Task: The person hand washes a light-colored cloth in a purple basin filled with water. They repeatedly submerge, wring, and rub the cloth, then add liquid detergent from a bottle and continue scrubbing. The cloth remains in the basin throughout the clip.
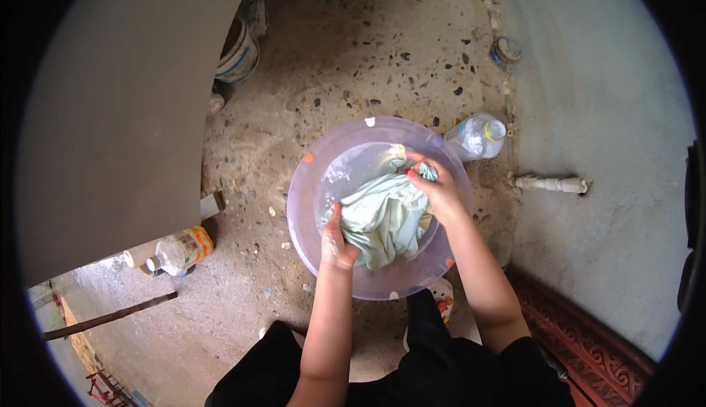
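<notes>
A translucent purple plastic basin (305,197) stands on the floor before me, with soapy water (345,167) in it. Over the water lies a bunched, wet, pale green cloth (386,214). My left hand (336,241) grips the cloth's left edge, thumb on top and the fingers hidden beneath. At the cloth's upper right, my right hand (433,183) pinches a gathered fold between thumb and fingers. A yellowish part of the fabric (396,152) shows near the basin's far side.
Just right of the basin stands a clear plastic bottle (474,137). A pipe (551,184) juts from the right wall. Further left are a bucket (240,57), a plastic jug (179,251) and a large grey panel (121,103). A carved reddish piece (584,341) lies at lower right.
</notes>
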The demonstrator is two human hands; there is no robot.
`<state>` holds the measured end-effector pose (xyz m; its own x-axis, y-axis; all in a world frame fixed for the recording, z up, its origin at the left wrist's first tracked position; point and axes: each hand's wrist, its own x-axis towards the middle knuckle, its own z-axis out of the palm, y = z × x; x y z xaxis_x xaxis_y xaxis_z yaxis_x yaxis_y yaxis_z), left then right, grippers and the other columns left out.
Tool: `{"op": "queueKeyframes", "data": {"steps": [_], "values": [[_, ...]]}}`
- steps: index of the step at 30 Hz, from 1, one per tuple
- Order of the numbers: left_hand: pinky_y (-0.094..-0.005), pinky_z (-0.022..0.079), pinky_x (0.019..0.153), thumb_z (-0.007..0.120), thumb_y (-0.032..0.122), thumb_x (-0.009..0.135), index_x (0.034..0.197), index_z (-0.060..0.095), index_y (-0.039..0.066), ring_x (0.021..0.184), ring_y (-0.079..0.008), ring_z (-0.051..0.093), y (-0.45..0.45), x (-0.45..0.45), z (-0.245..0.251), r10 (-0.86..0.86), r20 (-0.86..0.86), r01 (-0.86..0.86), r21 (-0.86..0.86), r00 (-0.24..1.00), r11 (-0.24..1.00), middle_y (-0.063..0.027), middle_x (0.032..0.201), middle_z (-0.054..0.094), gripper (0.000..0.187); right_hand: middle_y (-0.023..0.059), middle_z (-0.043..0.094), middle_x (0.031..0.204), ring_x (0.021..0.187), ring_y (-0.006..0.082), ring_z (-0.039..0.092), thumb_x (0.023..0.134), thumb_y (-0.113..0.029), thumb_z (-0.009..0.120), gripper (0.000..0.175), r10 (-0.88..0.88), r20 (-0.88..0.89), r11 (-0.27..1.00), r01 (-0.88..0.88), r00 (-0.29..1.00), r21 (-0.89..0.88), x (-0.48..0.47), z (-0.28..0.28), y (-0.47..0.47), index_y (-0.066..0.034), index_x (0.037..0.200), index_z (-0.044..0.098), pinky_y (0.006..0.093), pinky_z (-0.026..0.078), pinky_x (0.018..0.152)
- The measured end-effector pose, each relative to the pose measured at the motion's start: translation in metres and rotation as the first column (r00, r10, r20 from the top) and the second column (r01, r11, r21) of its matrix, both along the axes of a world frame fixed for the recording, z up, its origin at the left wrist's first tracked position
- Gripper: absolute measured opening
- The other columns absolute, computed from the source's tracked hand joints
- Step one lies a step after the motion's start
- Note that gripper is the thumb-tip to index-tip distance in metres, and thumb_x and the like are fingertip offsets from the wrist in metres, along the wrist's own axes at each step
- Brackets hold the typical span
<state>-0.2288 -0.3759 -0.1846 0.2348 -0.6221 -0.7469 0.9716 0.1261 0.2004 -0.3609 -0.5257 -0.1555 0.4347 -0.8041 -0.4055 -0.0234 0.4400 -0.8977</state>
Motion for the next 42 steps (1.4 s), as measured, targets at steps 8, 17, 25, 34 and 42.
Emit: {"op": "queueKeyframes", "data": {"steps": [8, 17, 25, 34, 42], "values": [[-0.0366, 0.051, 0.072, 0.051, 0.052, 0.087, 0.106, 0.057, 0.005, 0.084, -0.0212, 0.061, 0.02, 0.002, -0.031, -0.342, 0.151, 0.373, -0.294, 0.927, 0.88, -0.01, 0.096, 0.062, 0.051, 0.0068, 0.06, 0.067, 0.06, 0.0245, 0.06, 0.07, -0.023, 0.074, 0.023, 0.273, -0.499, 0.634, -0.544, 0.823, -0.55, 0.056, 0.038, 0.119, -0.0093, 0.069, 0.055, 0.0386, 0.047, 0.058], [-0.0358, 0.046, 0.089, 0.045, 0.031, 0.092, 0.117, 0.054, 0.005, 0.103, -0.0206, 0.058, 0.0, -0.012, -0.016, -0.053, -0.022, 0.055, 0.074, 0.998, 0.996, -0.0078, 0.118, 0.058, 0.037, 0.0152, 0.063, 0.074, 0.062, 0.0279, 0.061, 0.077, -0.044, 0.066, 0.042, 0.021, -0.733, 0.664, -0.558, 0.68, -0.499, 0.091, -0.035, 0.021, -0.0025, 0.077, 0.06, 0.0369, 0.049, 0.057], [-0.0426, 0.027, 0.106, 0.038, 0.056, 0.09, 0.133, 0.038, 0.006, 0.126, -0.0279, 0.038, 0.008, 0.006, -0.042, 0.11, 0.061, -0.111, 0.019, 0.992, 0.994, -0.012, 0.134, 0.043, 0.066, 0.0116, 0.055, 0.118, 0.106, 0.0286, 0.053, 0.071, -0.013, 0.072, 0.027, 0.079, -0.712, 0.373, -0.683, 0.698, -0.628, 0.054, -0.09, 0.024, -0.0054, 0.094, 0.059, 0.0384, 0.043, 0.091], [-0.0391, 0.046, 0.088, 0.039, 0.041, 0.093, 0.125, 0.049, 0.011, 0.102, -0.0245, 0.057, 0.009, 0.0, -0.023, -0.216, 0.3, 0.23, -0.01, 0.929, 0.973, -0.0127, 0.119, 0.055, 0.045, 0.001, 0.051, 0.066, 0.061, 0.0193, 0.055, 0.068, -0.036, 0.073, 0.033, 0.395, -0.53, 0.355, -0.657, 0.75, -0.665, 0.09, 0.028, 0.098, -0.012, 0.057, 0.052, 0.0327, 0.045, 0.055], [-0.0344, 0.047, 0.085, 0.038, 0.034, 0.095, 0.122, 0.049, 0.008, 0.102, -0.0215, 0.056, -0.018, -0.023, -0.026, -0.1, -0.094, 0.063, -0.342, 0.991, 0.938, -0.0091, 0.115, 0.057, 0.039, 0.011, 0.061, 0.067, 0.059, 0.0282, 0.06, 0.071, -0.017, 0.063, 0.013, 0.116, -0.464, 0.73, -0.392, 0.878, -0.56, 0.084, 0.003, 0.084, -0.0092, 0.061, 0.061, 0.0384, 0.047, 0.054]]}}
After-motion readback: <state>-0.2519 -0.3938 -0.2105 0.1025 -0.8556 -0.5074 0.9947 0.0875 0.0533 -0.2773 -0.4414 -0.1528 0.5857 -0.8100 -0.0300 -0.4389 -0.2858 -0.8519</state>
